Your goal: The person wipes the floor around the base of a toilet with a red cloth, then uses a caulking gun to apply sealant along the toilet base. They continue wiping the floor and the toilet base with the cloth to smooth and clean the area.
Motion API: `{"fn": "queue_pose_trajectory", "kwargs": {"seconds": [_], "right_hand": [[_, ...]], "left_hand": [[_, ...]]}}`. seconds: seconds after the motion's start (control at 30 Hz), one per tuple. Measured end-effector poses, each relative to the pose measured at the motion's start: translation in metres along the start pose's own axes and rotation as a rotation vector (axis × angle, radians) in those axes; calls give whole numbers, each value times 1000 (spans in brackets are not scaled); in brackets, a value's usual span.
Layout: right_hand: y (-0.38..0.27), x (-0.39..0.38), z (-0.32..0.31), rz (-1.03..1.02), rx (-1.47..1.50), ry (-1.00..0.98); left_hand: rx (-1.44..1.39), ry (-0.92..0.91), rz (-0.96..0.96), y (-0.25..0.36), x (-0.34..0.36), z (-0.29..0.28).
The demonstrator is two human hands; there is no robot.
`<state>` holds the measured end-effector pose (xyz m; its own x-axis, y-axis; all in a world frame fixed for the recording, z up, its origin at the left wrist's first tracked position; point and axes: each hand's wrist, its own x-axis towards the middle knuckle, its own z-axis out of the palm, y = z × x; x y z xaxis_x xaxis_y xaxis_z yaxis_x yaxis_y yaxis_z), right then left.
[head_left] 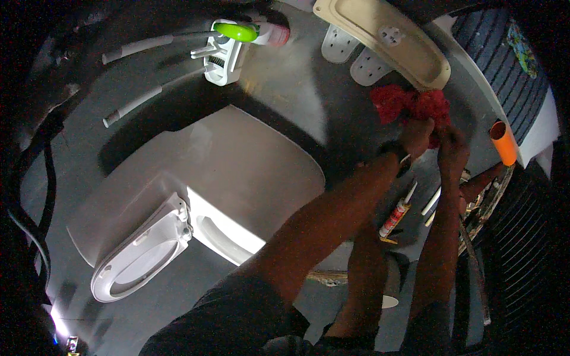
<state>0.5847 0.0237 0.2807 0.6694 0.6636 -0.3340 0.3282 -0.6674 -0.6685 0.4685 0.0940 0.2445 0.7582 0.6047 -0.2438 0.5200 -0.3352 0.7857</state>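
A crumpled red cloth (436, 107) lies at the upper right, below a long beige plastic tray (408, 50). My left hand (415, 136), with a dark watch on its wrist, is closed on the cloth. Just right of it, my right hand (452, 151) also has its fingers closed on the cloth's lower part. Two white perforated plates (368, 68) sit beside the tray. A sealant tube with a nozzle (393, 221) lies below my hands. An orange pipe piece (506, 148) is to the right of my right hand.
A white toilet (255, 166) with its lid and seat (130, 261) fills the left and middle. Near the top are a white plastic fitting (222, 68), a green object (234, 31) and a pink-and-white bottle (276, 35). Rods (433, 202), dark cables (35, 234) and ribbed mats (493, 71) line the sides.
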Motion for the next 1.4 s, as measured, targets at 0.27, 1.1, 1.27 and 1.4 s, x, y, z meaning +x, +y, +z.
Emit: {"fn": "queue_pose_trajectory", "kwargs": {"seconds": [0.27,1.1,1.27,1.4], "right_hand": [[-86,-24,61,-82,-154,-134],[-309,-43,514,-1115,-471,-1187],[-313,-48,518,-1058,-513,-1272],[-314,-50,524,-1014,-419,-1356]], "left_hand": [[499,76,-328,48,-220,-313],[343,-55,-324,1,-361,-371],[327,-56,-356,4,-372,-366],[310,-58,-377,9,-375,-367]]}}
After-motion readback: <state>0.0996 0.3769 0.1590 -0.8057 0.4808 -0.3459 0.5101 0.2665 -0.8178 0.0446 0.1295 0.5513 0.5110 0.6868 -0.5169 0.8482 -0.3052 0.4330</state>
